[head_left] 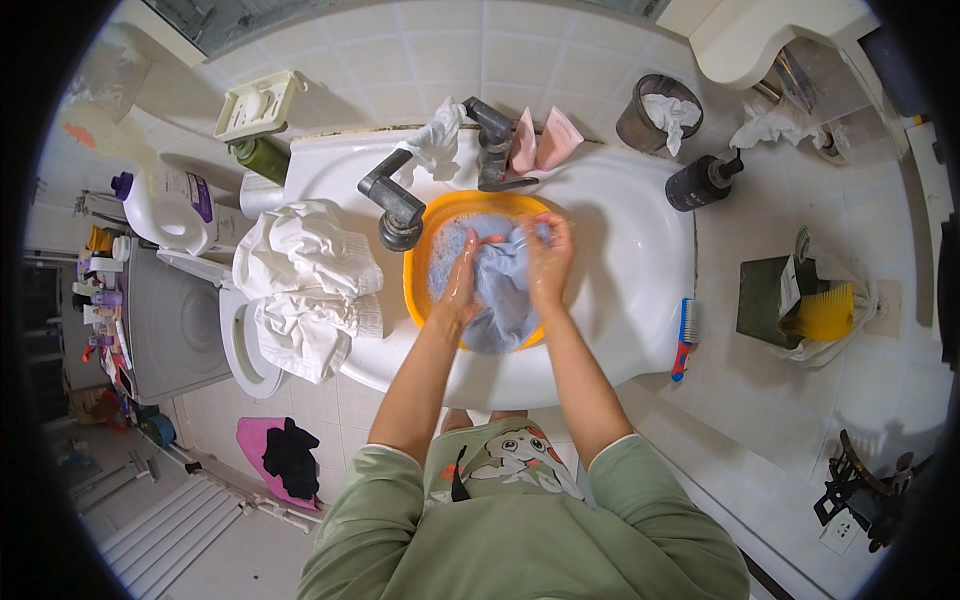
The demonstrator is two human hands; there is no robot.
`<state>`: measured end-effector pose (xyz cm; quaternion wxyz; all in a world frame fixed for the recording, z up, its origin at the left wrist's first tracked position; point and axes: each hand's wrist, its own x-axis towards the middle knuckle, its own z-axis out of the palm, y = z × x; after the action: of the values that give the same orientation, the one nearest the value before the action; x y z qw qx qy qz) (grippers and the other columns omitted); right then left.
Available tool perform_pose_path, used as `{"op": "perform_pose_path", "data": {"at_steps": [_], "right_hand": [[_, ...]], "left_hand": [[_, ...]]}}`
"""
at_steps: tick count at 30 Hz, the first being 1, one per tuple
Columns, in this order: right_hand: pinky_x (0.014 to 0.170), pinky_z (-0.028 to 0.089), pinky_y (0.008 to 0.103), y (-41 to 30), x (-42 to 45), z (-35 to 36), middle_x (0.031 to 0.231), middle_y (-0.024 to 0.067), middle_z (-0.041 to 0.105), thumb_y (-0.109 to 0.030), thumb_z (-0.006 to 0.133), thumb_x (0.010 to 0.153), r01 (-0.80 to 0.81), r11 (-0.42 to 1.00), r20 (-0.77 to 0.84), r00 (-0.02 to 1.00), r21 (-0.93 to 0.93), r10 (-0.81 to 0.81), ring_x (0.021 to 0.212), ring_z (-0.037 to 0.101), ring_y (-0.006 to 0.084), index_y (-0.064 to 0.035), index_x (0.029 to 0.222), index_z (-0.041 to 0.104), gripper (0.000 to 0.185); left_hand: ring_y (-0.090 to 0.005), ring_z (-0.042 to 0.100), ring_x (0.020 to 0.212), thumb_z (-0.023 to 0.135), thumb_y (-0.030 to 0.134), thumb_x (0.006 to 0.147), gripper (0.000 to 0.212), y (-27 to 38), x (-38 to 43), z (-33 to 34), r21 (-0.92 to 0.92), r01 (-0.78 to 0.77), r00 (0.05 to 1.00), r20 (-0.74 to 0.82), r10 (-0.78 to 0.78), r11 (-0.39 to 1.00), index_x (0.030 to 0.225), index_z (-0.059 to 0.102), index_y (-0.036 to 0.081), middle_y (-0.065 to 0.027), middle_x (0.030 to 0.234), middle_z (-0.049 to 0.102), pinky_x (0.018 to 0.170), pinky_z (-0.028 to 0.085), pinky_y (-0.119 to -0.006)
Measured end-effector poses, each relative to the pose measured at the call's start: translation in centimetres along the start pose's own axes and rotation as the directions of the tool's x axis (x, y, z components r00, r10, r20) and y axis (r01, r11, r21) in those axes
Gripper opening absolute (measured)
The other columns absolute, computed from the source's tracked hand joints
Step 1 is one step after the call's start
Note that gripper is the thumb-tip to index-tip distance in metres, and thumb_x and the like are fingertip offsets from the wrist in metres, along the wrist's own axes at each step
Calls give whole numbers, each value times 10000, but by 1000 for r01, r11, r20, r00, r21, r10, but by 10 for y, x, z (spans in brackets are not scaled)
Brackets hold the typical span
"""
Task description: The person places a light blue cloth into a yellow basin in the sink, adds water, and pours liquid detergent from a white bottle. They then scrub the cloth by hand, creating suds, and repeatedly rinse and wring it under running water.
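Note:
A yellow plastic basin (pixel 411 292) with sudsy water stands in the white sink (pixel 637 262). A wet light-blue cloth (pixel 504 289) lies partly in the water, its lower end over the basin's near rim. My right hand (pixel 551 255), slightly blurred, grips a bunched upper part of the cloth. On the cloth's left side rests my left hand (pixel 463 281), wet, with its fingers extended and thumb apart; whether it pinches any fabric is unclear. A folded white garment (pixel 307 277) with elastic edges lies over the sink's left side.
A black faucet (pixel 397 199) with a white cloth hung on it reaches beside the basin. Pink tubes (pixel 556 139) stand behind. At right are a black pump bottle (pixel 701 184) and a red-and-blue brush (pixel 684 341). A white detergent jug (pixel 169 206) and a toilet (pixel 251 345) are at left.

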<state>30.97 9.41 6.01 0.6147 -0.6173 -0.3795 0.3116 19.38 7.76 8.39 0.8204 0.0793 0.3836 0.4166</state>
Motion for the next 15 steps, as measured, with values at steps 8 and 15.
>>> {"op": "perform_pose_path", "data": {"at_steps": [8,15], "right_hand": [[592,467,412,-10,-44,26,650,137,585,-243,660,750,647,712,442,741,-272,-505,599,578,327,-53,665,544,239],[565,424,470,21,22,21,663,192,571,-264,592,777,189,802,283,959,-566,-26,657,561,390,-57,683,561,229]], "left_hand": [[-156,500,720,427,332,917,390,-61,48,-29,318,-628,727,-87,681,711,1173,485,44,-57,819,483,634,437,-245],[-242,592,893,422,266,899,371,-26,11,21,-3,-40,983,-179,38,999,1168,497,24,-130,1026,588,711,500,-342]]}}
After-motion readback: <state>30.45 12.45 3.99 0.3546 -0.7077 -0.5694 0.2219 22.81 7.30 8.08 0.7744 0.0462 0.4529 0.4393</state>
